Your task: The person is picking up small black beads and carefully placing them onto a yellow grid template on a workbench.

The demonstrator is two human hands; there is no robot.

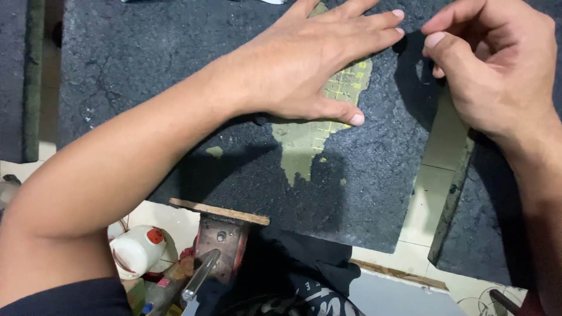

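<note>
One dark sheet (351,193), black and grainy like coarse abrasive or roofing felt, lying flat on the table (436,193) at mid-scene, its near edge overhanging toward the person.
- Surface: worn through in a central patch to a yellow-green backing with a faint grid (304,146).
- Left hand (304,70): laid palm-down on the sheet, fingers spread open and flat, thumb touching the worn patch; it presses, grasps nothing.
- Right hand (497,64): far right, fingers curled closed with thumb against forefinger at the sheet's far right edge; whether it pinches the edge itself cannot be told.
- Handling, judged: light, thin, flexible, rough enough not to slip; likely to crease or shed grit. Best taken by an edge or corner.
- Nearby: red vise (219,248) and white bottle (137,248), near left.
</note>
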